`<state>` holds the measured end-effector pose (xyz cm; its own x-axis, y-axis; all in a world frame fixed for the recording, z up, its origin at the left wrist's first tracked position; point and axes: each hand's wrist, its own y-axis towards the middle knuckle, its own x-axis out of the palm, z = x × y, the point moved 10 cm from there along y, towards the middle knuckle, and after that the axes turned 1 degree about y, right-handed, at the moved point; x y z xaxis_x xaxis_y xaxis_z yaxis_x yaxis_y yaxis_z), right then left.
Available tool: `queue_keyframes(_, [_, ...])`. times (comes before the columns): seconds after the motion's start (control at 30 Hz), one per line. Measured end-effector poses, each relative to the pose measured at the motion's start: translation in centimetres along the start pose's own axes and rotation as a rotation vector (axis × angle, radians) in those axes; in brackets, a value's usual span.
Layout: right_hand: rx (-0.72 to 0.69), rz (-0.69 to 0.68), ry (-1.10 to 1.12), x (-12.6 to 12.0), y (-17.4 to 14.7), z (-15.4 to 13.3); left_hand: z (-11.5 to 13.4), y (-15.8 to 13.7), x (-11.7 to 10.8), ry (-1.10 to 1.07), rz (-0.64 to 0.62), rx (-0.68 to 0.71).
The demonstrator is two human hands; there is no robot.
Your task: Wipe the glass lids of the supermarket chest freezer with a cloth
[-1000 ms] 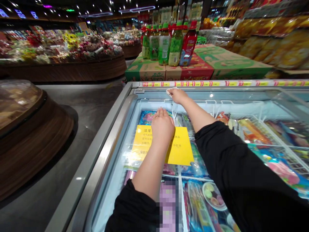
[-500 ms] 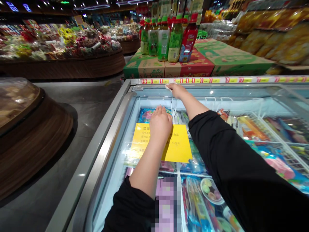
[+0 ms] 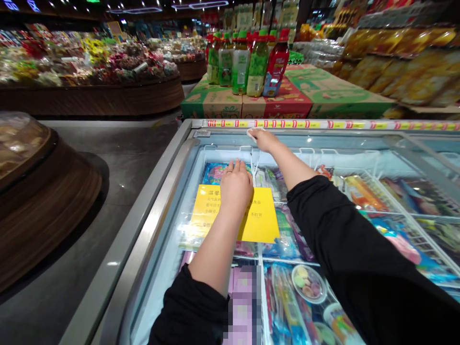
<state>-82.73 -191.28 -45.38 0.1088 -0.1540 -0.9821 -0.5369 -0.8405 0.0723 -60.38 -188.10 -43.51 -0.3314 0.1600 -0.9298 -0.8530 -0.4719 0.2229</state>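
Your right hand (image 3: 265,140) has edged slightly rightward relative to the rectangular yellow paper notice (image 3: 260,225); its fingers pinch a small, thin white cloth or tissue (image 3: 250,136) beyond that notice, at the far rim of the metal-framed, glass-topped freezer (image 3: 158,206). Your left hand (image 3: 236,184) lies palm-down over the notice's upper edge, fingers straight and together, gripping nothing. Well beyond the notice, green and red plastic bottles (image 3: 256,67) stand on printed cardboard boxes (image 3: 338,91).
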Motion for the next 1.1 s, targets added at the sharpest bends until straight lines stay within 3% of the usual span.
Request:
queue_keyframes(0.13, [0.105,0.014,-0.059,-1.0,-1.6,1.6,0.8,0.0,0.3,-0.02,-0.02,0.075])
queue_keyframes(0.23, [0.045,0.008,-0.017,-0.8,-2.4,0.7,0.5,0.0,0.5,-0.015,-0.02,0.061])
queue_keyframes(0.37, [-0.052,0.013,0.113,-0.2,-1.2,-0.2,0.4,0.1,0.6,-0.014,-0.003,0.069])
queue_keyframes(0.5, [0.029,0.021,0.068,-0.5,0.0,2.3,0.3,0.2,0.7,-0.013,-0.007,0.059])
queue_keyframes(0.6, [0.108,0.017,-0.018,-1.0,-1.0,4.0,0.3,0.1,0.6,-0.012,-0.001,0.054])
queue_keyframes(0.77, [0.046,0.013,-0.025,-0.9,-3.1,2.5,0.5,0.0,0.5,-0.008,0.003,0.057])
queue_keyframes(0.9, [-0.034,0.026,0.073,-0.7,-1.7,1.3,0.4,0.1,0.5,-0.012,0.003,0.054])
queue_keyframes(1.1, [0.09,0.02,0.035,-1.0,0.0,3.4,0.3,0.1,0.5,-0.024,0.006,0.055])
